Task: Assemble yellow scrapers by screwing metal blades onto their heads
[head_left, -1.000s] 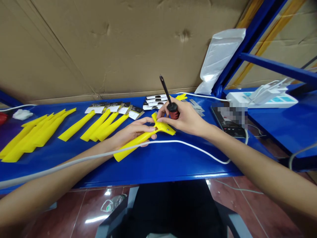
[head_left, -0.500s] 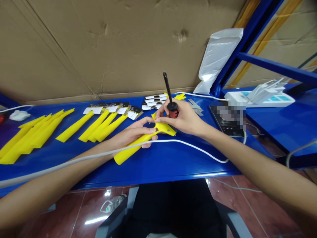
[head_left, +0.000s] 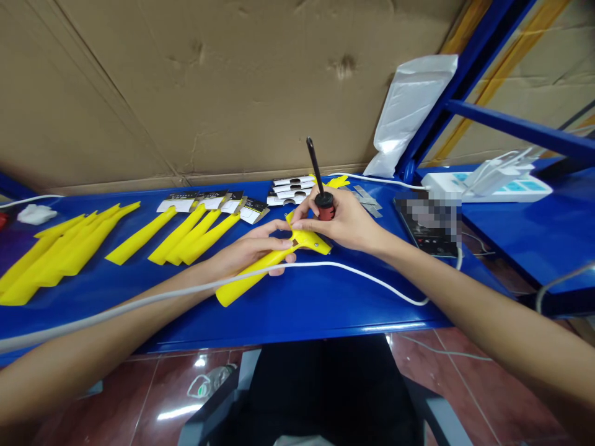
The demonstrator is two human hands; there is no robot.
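My left hand (head_left: 260, 248) is closed around a yellow plastic handle (head_left: 246, 282), which lies at a slant with its wide forked head (head_left: 313, 241) toward the right. A small dark opening and a metal screw show on that head. In the curled fingers of my right hand (head_left: 346, 217) rests a screwdriver (head_left: 324, 201) with a red and black grip, its dark shaft pointing up, away from the yellow piece. The right thumb and index fingertip pinch at the head's upper arm, where any small part between them is hidden.
Yellow handles with cards (head_left: 204, 238) and a pile of bare ones (head_left: 69, 257) lie left on the blue table (head_left: 325, 316). Behind are stacked cards (head_left: 290, 189) and flat grey strips (head_left: 367, 199). A white cable (head_left: 362, 279) crosses in front; a phone (head_left: 432, 238) and power strip (head_left: 493, 183) sit right.
Almost nothing differs. Both hands keep their holds on the yellow handle and the screwdriver, and the view has shifted very slightly.
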